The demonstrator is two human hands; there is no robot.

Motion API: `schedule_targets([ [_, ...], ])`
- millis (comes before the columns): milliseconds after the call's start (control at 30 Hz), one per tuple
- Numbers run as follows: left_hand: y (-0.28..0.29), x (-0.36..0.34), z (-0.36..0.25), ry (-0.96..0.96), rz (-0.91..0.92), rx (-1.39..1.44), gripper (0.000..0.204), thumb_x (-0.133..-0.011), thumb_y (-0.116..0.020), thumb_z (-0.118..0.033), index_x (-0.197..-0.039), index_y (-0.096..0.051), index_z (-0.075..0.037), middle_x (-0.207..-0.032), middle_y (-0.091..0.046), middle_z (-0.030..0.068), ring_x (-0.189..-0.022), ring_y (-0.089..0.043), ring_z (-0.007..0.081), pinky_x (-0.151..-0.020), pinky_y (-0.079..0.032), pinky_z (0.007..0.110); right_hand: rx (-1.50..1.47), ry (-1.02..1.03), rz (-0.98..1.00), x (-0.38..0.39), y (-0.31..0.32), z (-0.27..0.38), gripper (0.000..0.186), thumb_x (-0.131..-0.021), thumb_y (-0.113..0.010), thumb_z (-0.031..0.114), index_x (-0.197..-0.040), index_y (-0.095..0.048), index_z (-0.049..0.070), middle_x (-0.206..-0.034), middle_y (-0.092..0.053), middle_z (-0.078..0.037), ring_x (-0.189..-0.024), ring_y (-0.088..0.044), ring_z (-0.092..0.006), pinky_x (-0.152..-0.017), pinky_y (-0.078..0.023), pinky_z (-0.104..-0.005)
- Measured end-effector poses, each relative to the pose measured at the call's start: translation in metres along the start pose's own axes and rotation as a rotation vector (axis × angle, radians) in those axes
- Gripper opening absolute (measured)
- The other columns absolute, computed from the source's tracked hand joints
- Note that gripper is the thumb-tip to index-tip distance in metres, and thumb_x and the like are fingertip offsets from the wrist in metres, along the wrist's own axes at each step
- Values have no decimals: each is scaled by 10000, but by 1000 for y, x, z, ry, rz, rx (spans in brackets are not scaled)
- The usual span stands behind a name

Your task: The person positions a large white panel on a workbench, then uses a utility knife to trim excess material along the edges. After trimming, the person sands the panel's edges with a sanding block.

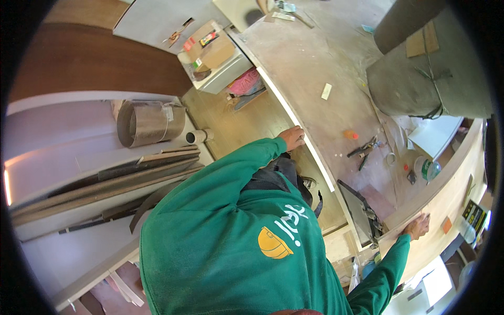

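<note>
My left hand [293, 138], fingers curled, is closed at the long white strip [299, 123] that runs along the edge of the dusty worktop [310, 73]. Lower right, my right hand [417, 227] lies against the long pale wooden board [441, 205]; its fingers look bent over the board, though partly hidden. Between the hands, near the worktop's corner, is a dark-framed piece [359, 207] with black metal parts at its end. Both arms wear green sleeves.
On the worktop lie pliers-like tools [363, 152], an orange-capped bottle [350, 135], a clear plastic bottle [428, 169] and a tape roll [390, 158]. A large grey roll [430, 79] stands far right. Left are stacked boards [115, 194], a brown roll [149, 123] and a cardboard box [210, 50].
</note>
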State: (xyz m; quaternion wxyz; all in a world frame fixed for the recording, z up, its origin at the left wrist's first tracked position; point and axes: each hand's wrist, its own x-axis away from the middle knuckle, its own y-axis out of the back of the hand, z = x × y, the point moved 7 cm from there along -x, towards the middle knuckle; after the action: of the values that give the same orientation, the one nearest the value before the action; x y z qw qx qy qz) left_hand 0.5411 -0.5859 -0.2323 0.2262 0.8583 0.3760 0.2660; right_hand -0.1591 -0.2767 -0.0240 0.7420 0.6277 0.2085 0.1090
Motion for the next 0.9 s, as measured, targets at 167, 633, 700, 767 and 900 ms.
schedule_targets([
  [167,17,2,1,23,49,62,308,-973,-792,-356,-1077,-751,-68,-1031,-752,174,-1010,-733,391,-889,-570,494,-389,200,-122,1,23,0,547,-1013,-775,234,-1456,-671,-70,-1300,-746,-254,-1194,-695,-364,-1079,-538,-439],
  [633,4,28,-130,-333,561,185,455,-1068,-670,-516,-1182,-823,-103,-1122,-824,132,-1080,-772,308,-954,-585,429,-929,129,933,399,5,296,161,-1015,-764,125,-958,-763,-26,-856,-749,-51,-826,-665,-138,-793,-548,-326],
  [700,5,24,-158,-377,631,239,452,-1040,-717,-514,-1215,-805,-107,-1138,-818,135,-1100,-763,312,-948,-586,438,-930,124,904,401,2,296,210,-1032,-746,160,-950,-758,-33,-832,-744,-49,-795,-658,-137,-772,-543,-326],
  [767,10,27,-187,-434,691,238,469,-1010,-767,-504,-1242,-778,-97,-1149,-810,139,-1103,-759,312,-942,-587,440,-959,146,822,402,-12,285,265,-1057,-718,197,-945,-752,-40,-813,-737,-48,-768,-651,-136,-752,-539,-323],
  [900,7,39,-228,-430,744,231,533,-922,-874,-420,-1247,-693,-38,-1154,-775,152,-1058,-752,332,-914,-589,431,-1343,-350,870,411,-7,288,474,-1161,-600,423,-1249,-779,-7,-1056,-800,-58,-870,-710,-164,-792,-579,-348],
])
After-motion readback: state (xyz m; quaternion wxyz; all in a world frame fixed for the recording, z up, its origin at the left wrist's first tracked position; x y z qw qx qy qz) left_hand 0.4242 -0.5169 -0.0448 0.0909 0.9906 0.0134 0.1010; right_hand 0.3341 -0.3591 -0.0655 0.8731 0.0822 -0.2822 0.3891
